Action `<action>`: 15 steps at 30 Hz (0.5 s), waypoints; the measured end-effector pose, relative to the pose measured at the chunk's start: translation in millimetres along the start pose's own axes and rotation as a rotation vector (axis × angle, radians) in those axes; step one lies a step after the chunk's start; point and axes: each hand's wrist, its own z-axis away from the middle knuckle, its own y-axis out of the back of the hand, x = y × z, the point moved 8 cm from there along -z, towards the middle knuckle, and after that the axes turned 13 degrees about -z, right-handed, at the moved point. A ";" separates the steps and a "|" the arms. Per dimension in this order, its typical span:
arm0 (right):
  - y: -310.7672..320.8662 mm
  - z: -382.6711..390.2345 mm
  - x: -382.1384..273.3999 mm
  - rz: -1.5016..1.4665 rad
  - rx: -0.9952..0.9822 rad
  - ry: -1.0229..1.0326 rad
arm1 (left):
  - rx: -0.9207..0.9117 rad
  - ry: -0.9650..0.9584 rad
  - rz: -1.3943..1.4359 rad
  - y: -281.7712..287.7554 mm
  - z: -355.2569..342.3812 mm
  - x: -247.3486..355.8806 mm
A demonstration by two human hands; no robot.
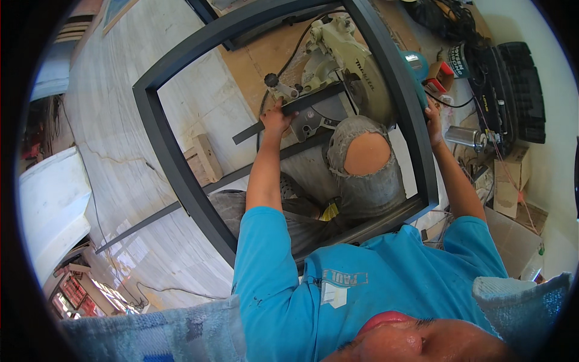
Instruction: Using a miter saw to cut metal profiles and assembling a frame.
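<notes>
**A bar is held down at the saw**

A dark metal bar [283,113] is laid flat across the bed of a saw [338,72], far from the body. The left hand [276,117] is pressed on top of the bar, with the fingers curled over it. The bar seems to be held this way so that it cannot slide on the bed.

The right hand [432,117] is raised at the right side of the saw. It is placed near the teal handle [416,66]. It is partly hidden by the big dark frame [181,169], so it cannot be told if the fingers are closed around anything.

The frame is stood around the person, like a window with no glass. Both arms are reached through or past it to get to the saw. A knee [365,154] in torn grey trousers is bent up close under the saw, so the body is kept low and near the work.

The saw is set on a brown board [265,60] on the pale floor [120,151], perhaps so the floor is not scratched. A small wood block [204,158] is left on the floor at the left. A long thin strip [139,226] is laid on the floor near the left. On the far right, a black case [512,84], a metal can [464,137] and a box [509,178] are kept within reach.
</notes>
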 end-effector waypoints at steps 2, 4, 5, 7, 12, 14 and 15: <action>-1.2 -0.8 -6.4 0.126 -0.009 0.072 | -0.007 0.016 -0.016 -0.1 0.3 -0.6; -7.2 -0.6 -14.0 0.275 -0.055 0.153 | -0.017 0.010 -0.012 -1.2 0.2 -0.5; -12.3 1.4 -21.5 0.417 -0.081 0.249 | -0.024 0.013 -0.017 -2.1 -0.4 -1.3; -15.8 1.0 -23.3 0.434 -0.078 0.251 | -0.025 0.004 -0.017 -3.0 -1.3 -1.6; -23.2 2.9 -28.7 0.471 -0.046 0.305 | -0.035 -0.012 0.035 -5.2 -3.9 -1.7; -20.8 2.5 -24.6 0.463 -0.032 0.271 | -0.052 0.005 0.017 -6.3 -4.1 -3.0; -19.4 2.7 -22.1 0.465 -0.042 0.263 | -0.049 0.000 0.024 -5.9 -3.7 -2.4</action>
